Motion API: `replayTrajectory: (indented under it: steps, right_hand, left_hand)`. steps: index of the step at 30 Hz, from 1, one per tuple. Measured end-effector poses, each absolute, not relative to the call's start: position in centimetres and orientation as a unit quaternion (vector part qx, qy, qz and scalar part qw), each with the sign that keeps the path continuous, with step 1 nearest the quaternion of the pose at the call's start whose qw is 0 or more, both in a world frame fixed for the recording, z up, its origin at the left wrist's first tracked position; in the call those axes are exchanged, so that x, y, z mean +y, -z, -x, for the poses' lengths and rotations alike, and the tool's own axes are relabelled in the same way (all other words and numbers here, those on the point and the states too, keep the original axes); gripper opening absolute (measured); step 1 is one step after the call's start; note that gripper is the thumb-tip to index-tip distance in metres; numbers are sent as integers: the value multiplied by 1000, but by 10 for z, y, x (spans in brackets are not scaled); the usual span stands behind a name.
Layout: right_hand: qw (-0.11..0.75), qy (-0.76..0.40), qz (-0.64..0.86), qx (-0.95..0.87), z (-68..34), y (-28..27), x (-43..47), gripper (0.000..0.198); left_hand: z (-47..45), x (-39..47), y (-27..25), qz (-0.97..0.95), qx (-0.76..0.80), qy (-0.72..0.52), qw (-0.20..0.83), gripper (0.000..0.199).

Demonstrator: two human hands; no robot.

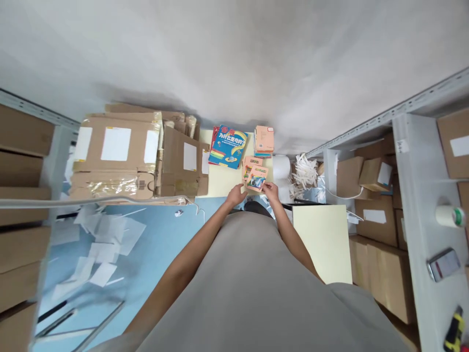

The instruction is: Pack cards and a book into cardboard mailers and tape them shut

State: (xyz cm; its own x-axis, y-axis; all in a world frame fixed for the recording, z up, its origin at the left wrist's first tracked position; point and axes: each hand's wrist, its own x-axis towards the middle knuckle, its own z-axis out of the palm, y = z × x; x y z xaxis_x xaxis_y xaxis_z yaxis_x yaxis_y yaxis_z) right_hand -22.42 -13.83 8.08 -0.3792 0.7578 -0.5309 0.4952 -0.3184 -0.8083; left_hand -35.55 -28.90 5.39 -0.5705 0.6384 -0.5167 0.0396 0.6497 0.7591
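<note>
A small pink picture book lies near the table's front edge, partly covering another pink book. At its lower right corner my right hand is closed with the thumb and fingers on the edge. My left hand rests by its lower left side, fingers loosely apart and holding nothing. Behind stands a stack of small pink books, with blue-edged ones underneath. To the left of that, a large blue book overlaps a red book.
Flattened cardboard boxes lean on the table's left part. White rolls and shredded paper are at the right. Shelves with boxes flank both sides; a phone and a yellow cutter lie at the right. Paper sheets litter the blue floor.
</note>
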Motion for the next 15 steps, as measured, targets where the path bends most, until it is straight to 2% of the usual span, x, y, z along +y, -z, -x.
replayTrajectory:
  steps: [7,15]
  right_hand:
    - [196,-605,636,-437,114,-107,-206,51]
    - [290,-587,679,-332,8,-146,-281,60]
  left_hand:
    - [297,-308,-51,-233,740,-376,506,43]
    - [207,-312,-72,-248,610,-397,639,54]
